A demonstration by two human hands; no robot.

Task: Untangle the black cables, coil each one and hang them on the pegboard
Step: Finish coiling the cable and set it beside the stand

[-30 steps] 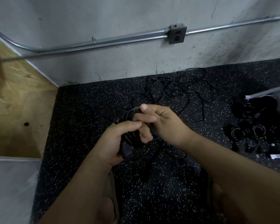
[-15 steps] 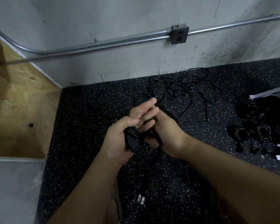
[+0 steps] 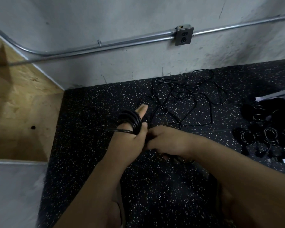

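A black cable coil (image 3: 130, 122) is wound in several loops around the straight fingers of my left hand (image 3: 130, 140), which points up and away from me. My right hand (image 3: 166, 140) sits just to its right, fingers curled round the free end of that cable below the palm. A loose tangle of thin black cables (image 3: 184, 99) lies on the speckled floor beyond my hands, near the wall. No pegboard is in sight.
Several coiled black cables (image 3: 266, 135) lie in a pile at the right. A grey wall with metal conduit (image 3: 105, 45) and an outlet box (image 3: 184, 35) runs behind. A plywood panel (image 3: 18, 102) stands at the left.
My left fingers have straightened and the coil now sits wrapped around them. My right hand has dropped from on top of the coil to below and right of it, pulling the cable end.
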